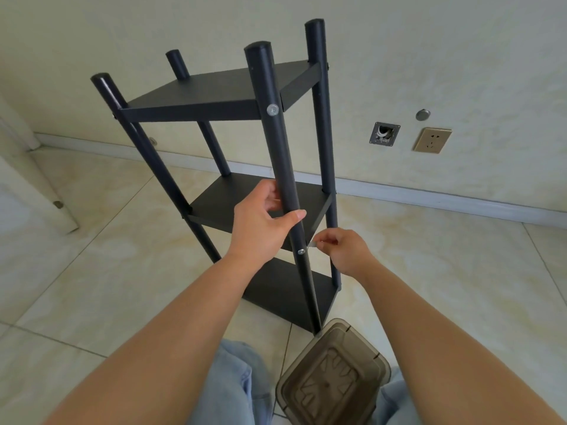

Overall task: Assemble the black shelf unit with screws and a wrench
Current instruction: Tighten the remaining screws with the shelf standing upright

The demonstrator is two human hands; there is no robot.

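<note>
Our left grip (267,216) clasps the upright post (277,148) just above the screw (301,251), while our right grip (334,245), just right of the screw, pinches the wrench (312,245).

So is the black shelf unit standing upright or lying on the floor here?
Upright: the black shelf unit stands on the floor, posts pointing up, left hand gripping its front post.

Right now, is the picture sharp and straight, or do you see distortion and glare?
Head view: wide-angle bending curves the baseboard and splays the shelf unit posts; soft, even light; mild sheen on the floor tiles; the small metal piece the right hand pinches is blurry.
</note>
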